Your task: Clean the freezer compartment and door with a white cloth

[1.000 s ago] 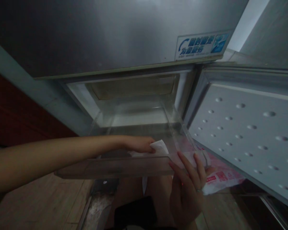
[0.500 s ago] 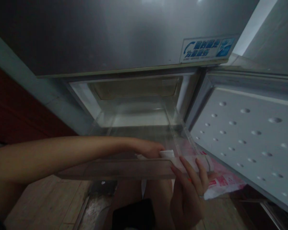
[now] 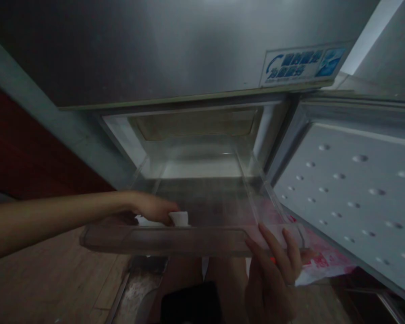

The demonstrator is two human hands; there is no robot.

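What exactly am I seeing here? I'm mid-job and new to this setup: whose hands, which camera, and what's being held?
There is no machine here: these are a person's two bare hands. The single camera sits on the person's head, looking forward and down. Ahead is a fridge with its lower door open to the right and a clear drawer pulled out. The left hand is inside the drawer, near its front, holding a white cloth, or perhaps tissue. The right hand touches the drawer's front near its right corner; how firmly, I can't tell. A pink and white plastic bag shows below the door. At the bottom is something flat and black, possibly a phone.
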